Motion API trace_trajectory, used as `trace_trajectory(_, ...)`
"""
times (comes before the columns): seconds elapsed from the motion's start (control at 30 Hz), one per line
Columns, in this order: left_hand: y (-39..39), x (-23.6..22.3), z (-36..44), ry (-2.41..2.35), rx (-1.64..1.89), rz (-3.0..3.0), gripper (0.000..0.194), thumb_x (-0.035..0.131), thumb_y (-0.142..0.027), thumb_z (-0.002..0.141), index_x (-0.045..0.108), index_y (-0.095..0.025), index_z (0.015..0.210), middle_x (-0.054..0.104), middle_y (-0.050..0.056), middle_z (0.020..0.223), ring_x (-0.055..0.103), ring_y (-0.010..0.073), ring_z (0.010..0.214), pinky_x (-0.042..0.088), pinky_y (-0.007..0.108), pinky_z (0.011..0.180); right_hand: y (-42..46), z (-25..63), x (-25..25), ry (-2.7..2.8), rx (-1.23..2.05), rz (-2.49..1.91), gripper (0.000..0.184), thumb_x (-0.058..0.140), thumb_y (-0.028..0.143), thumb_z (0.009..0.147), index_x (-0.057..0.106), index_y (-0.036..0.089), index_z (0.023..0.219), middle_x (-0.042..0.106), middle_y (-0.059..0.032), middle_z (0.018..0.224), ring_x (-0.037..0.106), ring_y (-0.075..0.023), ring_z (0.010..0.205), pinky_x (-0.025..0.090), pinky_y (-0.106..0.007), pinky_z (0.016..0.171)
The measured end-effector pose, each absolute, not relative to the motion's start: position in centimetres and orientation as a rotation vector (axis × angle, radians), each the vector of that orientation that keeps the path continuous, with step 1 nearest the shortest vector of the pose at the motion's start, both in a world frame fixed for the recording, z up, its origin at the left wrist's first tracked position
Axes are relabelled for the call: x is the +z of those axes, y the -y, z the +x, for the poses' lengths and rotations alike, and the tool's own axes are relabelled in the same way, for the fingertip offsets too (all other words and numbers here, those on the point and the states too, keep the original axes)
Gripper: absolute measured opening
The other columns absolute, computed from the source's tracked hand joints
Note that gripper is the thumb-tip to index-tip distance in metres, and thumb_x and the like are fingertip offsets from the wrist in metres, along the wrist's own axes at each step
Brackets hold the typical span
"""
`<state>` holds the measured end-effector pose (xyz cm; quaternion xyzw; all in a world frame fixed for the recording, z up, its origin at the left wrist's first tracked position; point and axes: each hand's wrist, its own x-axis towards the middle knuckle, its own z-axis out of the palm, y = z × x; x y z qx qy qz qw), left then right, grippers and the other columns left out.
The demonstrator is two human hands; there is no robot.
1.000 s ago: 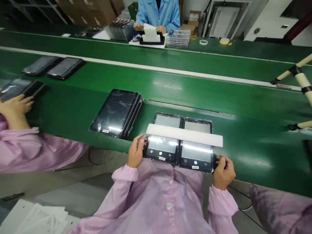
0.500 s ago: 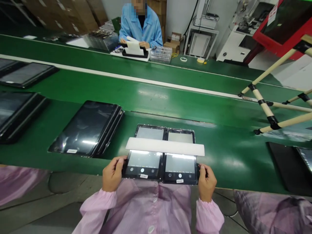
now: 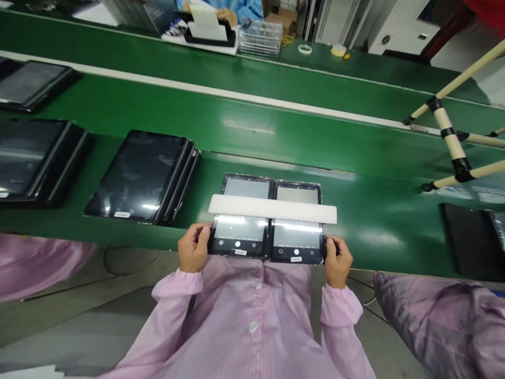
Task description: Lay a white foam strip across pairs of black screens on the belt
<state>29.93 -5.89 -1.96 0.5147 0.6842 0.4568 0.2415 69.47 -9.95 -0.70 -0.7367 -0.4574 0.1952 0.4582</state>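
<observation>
Two tablets lie side by side at the bench's front edge, their screens lit with what looks like a camera page. My left hand (image 3: pixel 194 246) pinches the outer lower edge of the left tablet (image 3: pixel 240 230). On the other side, my right hand (image 3: pixel 338 260) grips the outer lower edge of the right tablet (image 3: pixel 298 236), thumb on top. A long white foam-like strip (image 3: pixel 272 208) lies across both screens. Each tablet bears a small white label near its bottom edge. The fingertips beneath the tablets are hidden.
Stacked dark tablets (image 3: pixel 138 176) stand to the left, with more stacks (image 3: pixel 31 158) beyond. A cream pipe frame (image 3: pixel 452 139) stands at right, near a black flat panel (image 3: pixel 471 242). Across the green bench (image 3: pixel 374 205), a person in blue handles a black device. Pink-clothed people flank me.
The camera view has tilted downward, so the scene sits higher in the picture. Both hands keep their hold on the tablets, and the strip stays across them.
</observation>
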Motion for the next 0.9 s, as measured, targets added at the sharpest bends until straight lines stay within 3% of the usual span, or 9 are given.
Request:
trace_trajectory(0.13, 5.9, -2.2, 29.7, -1.845, 1.213, 1.402, 0.032, 0.057, -0.05, 0.098, 0.07, -0.021, 0.102, 0.076, 0.006, 0.1, 0.07, 0.0237, 0.092, 0.054, 0.034, 0.084, 11.3, 68.4, -0.1, 1.206, 0.6, -1.813, 0.053, 0.062, 0.053, 0.093, 0.066, 0.018, 0.132, 0.072, -0.0138, 0.122, 0.067, -0.0281, 0.104, 0.052, -0.044, 0.095)
trace_trajectory(0.27, 6.0, -2.4, 29.6, -1.825, 1.196, 1.427, 0.033, 0.056, -0.05, 0.098, 0.07, -0.021, 0.102, 0.075, 0.006, 0.1, 0.069, 0.0231, 0.092, 0.053, 0.033, 0.085, 12.4, 66.1, 0.6, 1.323, 0.608, -1.863, 0.081, 0.068, 0.056, 0.091, 0.043, 0.018, 0.157, 0.055, -0.0191, 0.151, 0.051, -0.0344, 0.138, 0.04, -0.054, 0.115)
trace_trajectory(0.47, 5.7, -2.2, 29.6, -1.826, 1.197, 1.441, 0.034, 0.055, -0.05, 0.098, 0.069, -0.02, 0.102, 0.074, 0.005, 0.098, 0.069, 0.0216, 0.088, 0.052, 0.032, 0.082, 11.9, 64.9, 0.9, 1.353, 0.55, -1.968, 0.099, 0.071, 0.067, 0.084, 0.037, 0.013, 0.16, 0.051, -0.0243, 0.154, 0.045, -0.0418, 0.142, 0.036, -0.061, 0.117)
trace_trajectory(0.57, 6.0, -2.0, 29.8, -1.816, 1.247, 1.393, 0.033, 0.054, -0.047, 0.099, 0.067, -0.019, 0.11, 0.073, 0.006, 0.101, 0.068, 0.0202, 0.087, 0.053, 0.031, 0.079, 11.8, 65.3, 0.6, 1.27, 0.613, -1.938, 0.103, 0.072, 0.068, 0.083, 0.036, 0.013, 0.162, 0.048, -0.0237, 0.158, 0.045, -0.0404, 0.145, 0.034, -0.058, 0.12)
trace_trajectory(0.7, 8.1, -0.8, 31.5, -1.822, 1.46, 1.484, 0.026, 0.057, -0.037, 0.101, 0.062, -0.019, 0.117, 0.07, 0.007, 0.105, 0.066, 0.0192, 0.088, 0.054, 0.033, 0.082, 12.0, 66.1, -0.1, 1.113, 0.754, -1.821, 0.094, 0.068, 0.066, 0.087, 0.04, 0.012, 0.159, 0.048, -0.0222, 0.158, 0.048, -0.0361, 0.143, 0.036, -0.053, 0.121)
trace_trajectory(0.8, 10.1, 0.6, 33.5, -1.623, 1.313, 1.855, 0.024, 0.059, -0.027, 0.1, 0.063, -0.022, 0.123, 0.07, 0.008, 0.112, 0.066, 0.0231, 0.104, 0.054, 0.039, 0.094, 11.9, 66.7, -0.2, 1.077, 0.805, -1.761, 0.087, 0.069, 0.064, 0.087, 0.048, 0.013, 0.154, 0.053, -0.0209, 0.154, 0.052, -0.0354, 0.14, 0.039, -0.051, 0.119)
trace_trajectory(0.9, 11.2, 1.6, 35.2, -1.435, 1.106, 2.179, 0.036, 0.058, -0.022, 0.099, 0.06, -0.024, 0.135, 0.069, 0.01, 0.123, 0.062, 0.0275, 0.121, 0.049, 0.047, 0.107, 11.9, 67.3, -0.1, 1.053, 0.83, -1.731, 0.081, 0.07, 0.062, 0.087, 0.053, 0.014, 0.149, 0.056, -0.021, 0.151, 0.056, -0.0356, 0.136, 0.043, -0.052, 0.116)
